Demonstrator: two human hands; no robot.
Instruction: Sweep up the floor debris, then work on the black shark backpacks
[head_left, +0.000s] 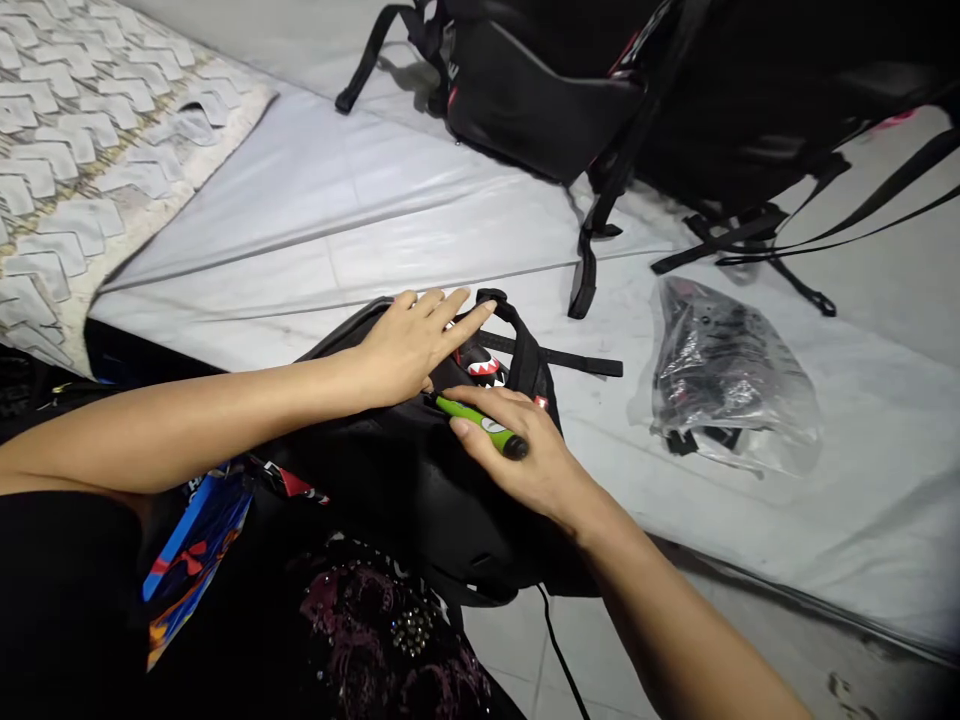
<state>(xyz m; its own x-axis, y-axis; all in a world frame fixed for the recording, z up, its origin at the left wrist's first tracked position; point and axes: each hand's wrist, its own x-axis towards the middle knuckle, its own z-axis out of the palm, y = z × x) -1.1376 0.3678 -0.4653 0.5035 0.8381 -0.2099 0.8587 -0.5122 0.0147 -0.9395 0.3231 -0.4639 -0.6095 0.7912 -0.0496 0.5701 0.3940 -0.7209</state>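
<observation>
A black backpack [405, 470] lies across my lap and against the edge of the white-covered surface. My left hand [420, 345] rests flat on its upper part, fingers stretched out and holding nothing. Beside that palm, a red, white and black jagged-tooth print [484, 368] shows on the bag. My right hand [525, 450] is closed around a green pen-shaped tool [480, 418] with a black rounded end. The tool's dark tip points left, close to my left thumb, at the bag's fabric. Whether the tip touches the fabric, I cannot tell.
Black bags [555, 110] with loose straps stand at the back of the white-covered surface [862, 500]. To the right lies a clear plastic bag [727, 370] with dark items inside. A patterned cloth [97, 150] covers the far left. A black cord [559, 645] hangs below the backpack.
</observation>
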